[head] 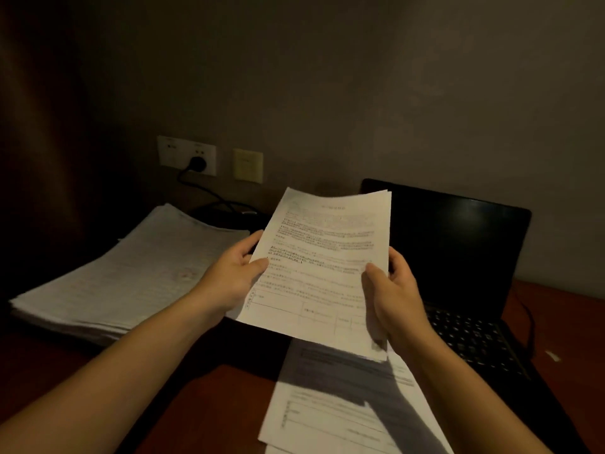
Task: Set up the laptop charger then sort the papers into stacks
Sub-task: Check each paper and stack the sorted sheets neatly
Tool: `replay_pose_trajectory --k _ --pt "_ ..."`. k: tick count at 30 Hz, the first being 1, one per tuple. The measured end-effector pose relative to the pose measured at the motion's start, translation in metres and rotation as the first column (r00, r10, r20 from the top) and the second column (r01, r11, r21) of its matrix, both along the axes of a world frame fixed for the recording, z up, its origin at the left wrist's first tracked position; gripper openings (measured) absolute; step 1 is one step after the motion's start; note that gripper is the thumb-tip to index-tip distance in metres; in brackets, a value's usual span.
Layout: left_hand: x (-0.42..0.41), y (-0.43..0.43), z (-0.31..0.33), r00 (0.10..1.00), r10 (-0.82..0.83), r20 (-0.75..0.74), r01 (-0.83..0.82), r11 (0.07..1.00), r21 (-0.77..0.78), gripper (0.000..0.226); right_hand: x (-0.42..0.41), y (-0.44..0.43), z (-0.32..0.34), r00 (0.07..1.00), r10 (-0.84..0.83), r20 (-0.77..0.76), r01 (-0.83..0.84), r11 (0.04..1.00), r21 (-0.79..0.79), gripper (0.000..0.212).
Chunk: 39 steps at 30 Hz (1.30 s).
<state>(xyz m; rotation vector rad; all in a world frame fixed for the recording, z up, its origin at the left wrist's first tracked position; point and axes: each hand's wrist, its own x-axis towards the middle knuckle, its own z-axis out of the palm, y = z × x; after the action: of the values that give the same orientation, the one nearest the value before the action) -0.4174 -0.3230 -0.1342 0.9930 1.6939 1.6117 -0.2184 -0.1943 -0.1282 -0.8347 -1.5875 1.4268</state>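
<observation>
"Left of the laptop (458,244), raised above the table (203,404), we hold a thin sheaf of printed papers (322,257) between both hands, don't we?"

"We do. Our left hand (234,273) grips its left edge, thumb on the printed face and the fingers (252,240) curled behind. Our right hand (397,296) clasps the right edge the same way, and the sheaf tilts back toward the wall."

"And the other papers?"

"Further left of the laptop we see a thick stack (124,276) lying flat on the table. Under the held sheaf, just beside the laptop's near left corner, loose sheets (327,404) lie flat, partly in shadow."

"The charger?"

"A black plug (198,162) sits in the wall socket (186,155) behind and left of the laptop. Its cable (209,194) drops toward the table behind the thick stack. Where it ends we cannot tell, since it is too dark there. Another dark cord (527,319) lies on the table just right of the laptop."

"And the laptop itself?"

"Open, with its screen dark."
</observation>
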Motion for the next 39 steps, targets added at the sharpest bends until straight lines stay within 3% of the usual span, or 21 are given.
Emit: replay_pose_trajectory --k 9,16,20,23,26,28,32,35,39 --pt "-0.099 -0.087 0.017 0.991 0.088 -0.105 -0.106 0.978 -0.180 0.045 -0.103 -0.043 -0.003 0.977 0.213 -0.009 -0.211 0.965 -0.153 0.046" --pt "-0.172 -0.140 0.008 0.917 0.196 -0.347 -0.306 0.903 -0.301 0.053 -0.171 -0.077 -0.015 0.941 0.311 0.133 -0.277 0.934 -0.227 0.038" --pt "-0.198 -0.150 -0.003 0.862 0.154 -0.482 -0.358 0.859 -0.366 0.058 -0.197 -0.085 -0.024 0.925 0.289 0.245 -0.261 0.955 -0.144 0.061" --pt "-0.207 -0.150 -0.014 0.809 0.123 -0.575 -0.400 0.832 -0.385 0.058 -0.205 -0.080 -0.038 0.882 0.237 0.407 -0.269 0.963 0.024 0.077" --pt "-0.215 -0.147 -0.024 0.734 0.089 -0.673 -0.456 0.800 -0.391 0.057 -0.207 -0.078 -0.048 0.730 0.029 0.683 -0.377 0.851 0.366 0.055" --pt "-0.218 -0.145 -0.029 0.739 0.067 -0.670 -0.457 0.780 -0.427 0.052 -0.208 -0.081 -0.050 0.637 -0.079 0.766 -0.457 0.762 0.459 0.041" --pt "-0.221 -0.144 -0.033 0.750 0.041 -0.660 -0.469 0.737 -0.487 0.049 -0.212 -0.091 -0.049 0.581 -0.138 0.802 -0.549 0.660 0.512 0.038" --pt "-0.216 -0.143 -0.028 0.722 -0.008 -0.692 -0.481 0.713 -0.510 0.052 -0.213 -0.090 -0.048 0.524 -0.129 0.842 -0.579 0.671 0.464 0.045" --pt "-0.193 -0.139 -0.019 0.558 -0.131 -0.820 -0.519 0.715 -0.468 0.061 -0.203 -0.084 -0.041 0.453 -0.101 0.886 -0.602 0.698 0.387 0.056"
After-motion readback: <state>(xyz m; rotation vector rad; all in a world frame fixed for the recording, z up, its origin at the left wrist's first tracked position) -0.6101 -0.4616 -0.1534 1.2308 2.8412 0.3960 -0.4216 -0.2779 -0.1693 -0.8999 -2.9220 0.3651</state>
